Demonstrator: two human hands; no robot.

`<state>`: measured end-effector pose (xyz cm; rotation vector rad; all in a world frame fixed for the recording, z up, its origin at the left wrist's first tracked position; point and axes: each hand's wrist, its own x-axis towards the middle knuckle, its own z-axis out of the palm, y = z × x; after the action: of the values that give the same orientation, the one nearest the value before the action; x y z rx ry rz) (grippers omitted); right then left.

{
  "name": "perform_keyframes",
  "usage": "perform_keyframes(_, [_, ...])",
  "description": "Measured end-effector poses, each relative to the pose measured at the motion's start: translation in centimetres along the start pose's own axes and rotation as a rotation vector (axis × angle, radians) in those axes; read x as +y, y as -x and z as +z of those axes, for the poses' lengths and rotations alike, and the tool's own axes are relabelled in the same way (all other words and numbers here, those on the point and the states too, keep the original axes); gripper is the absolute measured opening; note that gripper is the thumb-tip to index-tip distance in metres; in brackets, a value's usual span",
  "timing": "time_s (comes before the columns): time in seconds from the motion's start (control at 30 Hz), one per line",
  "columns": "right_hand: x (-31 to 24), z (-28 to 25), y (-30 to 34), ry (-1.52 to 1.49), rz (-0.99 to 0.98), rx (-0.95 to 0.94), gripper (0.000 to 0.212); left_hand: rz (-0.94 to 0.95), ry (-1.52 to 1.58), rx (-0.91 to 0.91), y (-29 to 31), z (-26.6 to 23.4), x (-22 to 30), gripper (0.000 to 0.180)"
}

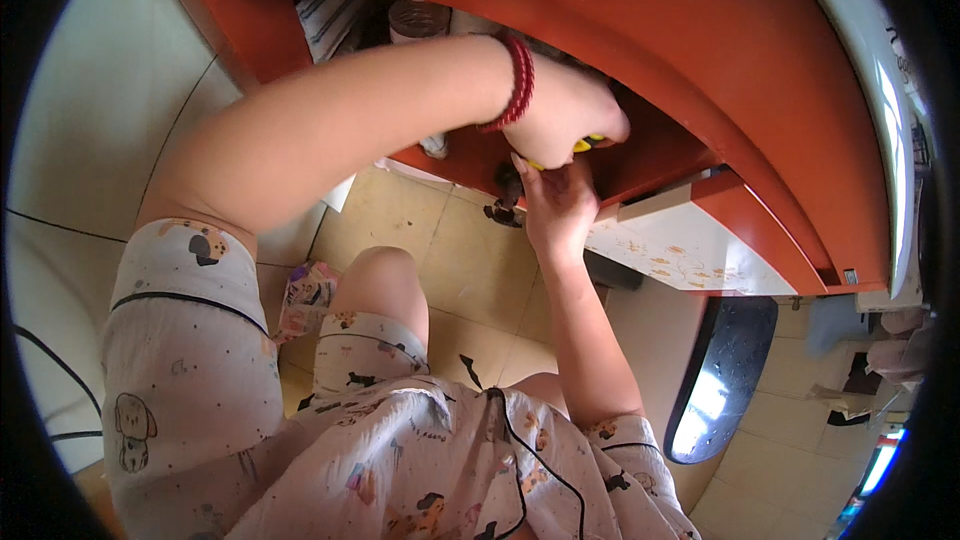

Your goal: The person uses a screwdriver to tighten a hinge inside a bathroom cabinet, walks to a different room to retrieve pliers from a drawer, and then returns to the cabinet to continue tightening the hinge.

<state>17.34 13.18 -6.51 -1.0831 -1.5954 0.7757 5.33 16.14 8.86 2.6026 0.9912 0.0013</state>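
Yellow-and-black object (pixel 583 146), kind unclear, mostly hidden behind left fingers (pixel 618 126).

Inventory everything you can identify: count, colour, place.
Cabinet: one, red, top
Floral panel: one, white, cabinet's right end
Jar: one, brownish, inside cabinet
Striped item: one, whitish, left of jar
Yellow-black object: one, kind unclear, at cabinet opening
Packet: one, pinkish, floor, lower left
Glossy panel: one, black, right
Cable: count unclear, black, far left
Floor: one, beige, beneath
Bracelet: one, red, left wrist
Outfit: one, white, animal print, bottom
Left hand: one, bare, holding object
Right hand: one, bare, below
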Motion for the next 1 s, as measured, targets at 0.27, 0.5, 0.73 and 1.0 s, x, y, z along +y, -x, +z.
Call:
perform_keyframes(0.27, [-2.1, -0.6, -1.0, 0.002, 0.035, -0.081, 0.027, -0.171, -0.096, 0.217, -0.9, 2.3, 0.2, 0.015])
perform_keyframes(0.5, [-3.0, -1.2, -2.0, 0.070, -0.009, -0.177, 0.025, -0.127, -0.099, 0.164, 0.4, 1.1, 0.3, 0.023])
perform_keyframes(0.73, [-2.6, -1.6, -1.6, -0.011, 0.026, -0.313, 0.014, -0.055, -0.131, 0.144, 0.9, 1.6, 0.0, 0.015])
perform_keyframes(1.0, [-2.8, -0.9, -3.1, 0.308, -0.074, -0.174, 0.013, -0.292, -0.219, 0.390, 0.3, 2.2, 0.3, 0.017])
